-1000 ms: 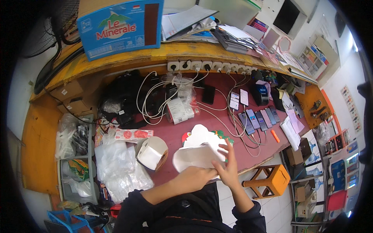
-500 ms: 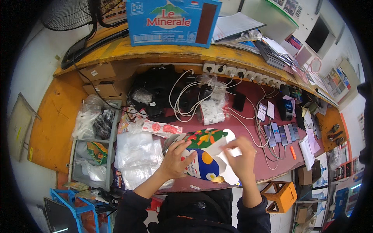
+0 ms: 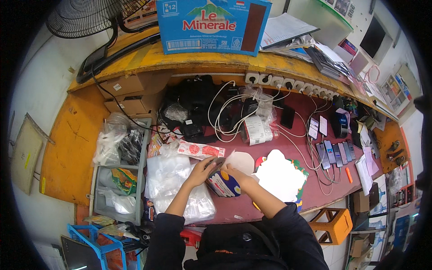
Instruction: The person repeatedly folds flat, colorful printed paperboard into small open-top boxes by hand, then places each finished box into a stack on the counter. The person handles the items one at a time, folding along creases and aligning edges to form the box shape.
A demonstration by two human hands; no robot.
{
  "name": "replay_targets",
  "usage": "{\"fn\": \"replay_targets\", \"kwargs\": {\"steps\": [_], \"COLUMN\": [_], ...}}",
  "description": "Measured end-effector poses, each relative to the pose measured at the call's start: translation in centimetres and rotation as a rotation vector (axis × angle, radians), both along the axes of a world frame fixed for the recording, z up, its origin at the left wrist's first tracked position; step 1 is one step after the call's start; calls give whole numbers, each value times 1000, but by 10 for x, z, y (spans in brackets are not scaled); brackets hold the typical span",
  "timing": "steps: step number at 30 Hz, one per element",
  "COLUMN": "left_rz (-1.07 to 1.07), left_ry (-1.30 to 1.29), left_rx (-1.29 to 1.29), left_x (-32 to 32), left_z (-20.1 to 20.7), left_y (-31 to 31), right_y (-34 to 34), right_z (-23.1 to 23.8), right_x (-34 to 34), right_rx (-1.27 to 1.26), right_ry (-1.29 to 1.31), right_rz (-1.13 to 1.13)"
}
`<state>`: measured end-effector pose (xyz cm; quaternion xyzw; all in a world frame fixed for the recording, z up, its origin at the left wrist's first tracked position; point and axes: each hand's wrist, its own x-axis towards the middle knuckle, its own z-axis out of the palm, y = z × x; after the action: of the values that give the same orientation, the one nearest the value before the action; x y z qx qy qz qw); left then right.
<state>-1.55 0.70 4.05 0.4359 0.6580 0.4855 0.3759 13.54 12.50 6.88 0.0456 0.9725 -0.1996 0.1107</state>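
Observation:
Above the near part of the maroon desk, my left hand (image 3: 200, 174) is closed round the left side of a blue printed card (image 3: 223, 183) with white and orange patches. A dark grey edge shows by its fingertips; I cannot make out what it belongs to. My right hand (image 3: 240, 178) is closed on the card's right side, its fingertips partly hidden. A pale, round-edged piece of card (image 3: 241, 162) stands up behind these fingers. Right of my hands lies a pile of shaped cards (image 3: 280, 177), white side up, with green, red and blue edges showing beneath.
Clear plastic bags (image 3: 171, 177) are heaped on the left, beside a grey divided bin (image 3: 140, 180). White cables (image 3: 220, 119) loop across the back below a row of sockets (image 3: 288, 84). Several phones (image 3: 335, 153) lie at the right. An orange stool (image 3: 330, 226) stands below the front edge.
The fanned, shaped cards have left my hands; a white-topped pile now lies on the desk to the right. My right hand has moved left, close to my left hand. The view has shifted slightly.

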Motion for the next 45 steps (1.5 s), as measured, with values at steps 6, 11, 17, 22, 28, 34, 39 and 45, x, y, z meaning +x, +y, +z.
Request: {"fn": "replay_targets", "kwargs": {"steps": [6, 11, 17, 22, 28, 34, 39, 45], "left_rz": [57, 93, 155, 68, 80, 213, 267, -470], "left_ry": [-47, 126, 25, 4, 32, -71, 628, 940], "left_rx": [12, -13, -19, 86, 52, -58, 639, 364], "left_x": [6, 13, 23, 20, 21, 27, 133, 277], "left_z": [-3, -4, -12, -14, -18, 26, 62, -14], "left_y": [-6, -7, -6, -5, -4, 1, 16, 94], "right_y": [11, 2, -22, -43, -44, -29, 44, 64], "right_z": [-4, -3, -6, -28, -39, 26, 56, 8], "right_x": [-22, -14, 0, -4, -45, -11, 133, 280], "right_rx": [-269, 30, 103, 91, 47, -178, -613, -355], "right_ry": [-216, -170, 89, -148, -632, -256, 618, 503], "right_rz": [-269, -239, -518, -408, -390, -237, -539, -1450]}}
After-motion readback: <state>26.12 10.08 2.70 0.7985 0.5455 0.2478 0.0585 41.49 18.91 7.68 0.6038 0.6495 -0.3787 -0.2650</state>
